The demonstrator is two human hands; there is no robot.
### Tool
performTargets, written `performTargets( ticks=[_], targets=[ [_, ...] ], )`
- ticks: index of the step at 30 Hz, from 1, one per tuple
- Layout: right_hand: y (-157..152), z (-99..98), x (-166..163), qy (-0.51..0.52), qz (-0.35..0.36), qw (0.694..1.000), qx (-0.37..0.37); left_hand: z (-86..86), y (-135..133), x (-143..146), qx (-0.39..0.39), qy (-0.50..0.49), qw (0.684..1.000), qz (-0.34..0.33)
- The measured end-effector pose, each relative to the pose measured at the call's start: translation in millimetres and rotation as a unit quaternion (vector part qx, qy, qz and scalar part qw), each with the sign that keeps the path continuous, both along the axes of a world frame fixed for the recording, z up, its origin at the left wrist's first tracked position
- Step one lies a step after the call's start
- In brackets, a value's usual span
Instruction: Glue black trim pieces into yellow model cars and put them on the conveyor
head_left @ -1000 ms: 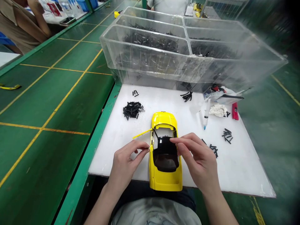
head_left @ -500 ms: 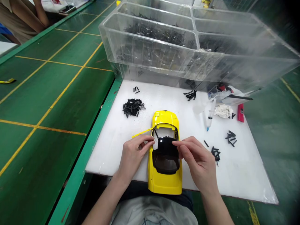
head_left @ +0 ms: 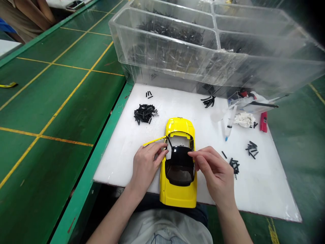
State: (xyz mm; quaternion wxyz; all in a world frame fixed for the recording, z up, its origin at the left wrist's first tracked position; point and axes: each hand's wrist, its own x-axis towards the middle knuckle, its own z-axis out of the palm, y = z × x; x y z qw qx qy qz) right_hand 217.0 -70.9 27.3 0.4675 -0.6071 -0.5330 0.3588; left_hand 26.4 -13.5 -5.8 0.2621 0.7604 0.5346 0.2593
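A yellow model car with a black roof lies on the white board, nose pointing away from me, its left door swung open. My left hand rests against the car's left side, fingers pinched at the door opening near the roof. My right hand presses on the right side of the roof with thumb and forefinger pinched together. What either pinch holds is too small to make out.
A heap of small black parts lies left of the car; smaller black clusters lie right. A syringe, a white rag and a red tool sit back right. Clear partitioned bins stand behind. Another person is at far left.
My left hand has moved right to the car's door opening. The right hand stays on the roof. The view has dipped a little.
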Motion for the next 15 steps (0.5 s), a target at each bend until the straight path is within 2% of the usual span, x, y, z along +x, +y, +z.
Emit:
performTargets(
  ticks=[11,15],
  targets=[
    [-3,-0.3,2,-0.022,-0.007,1.0,0.003,1.7,6,-1,-0.036,0.004,0.999,-0.015],
    [11,12.2,5,-0.053,0.018,0.998,0.006,4.2,8,-2,-0.058,0.016,0.998,-0.036]
  ],
)
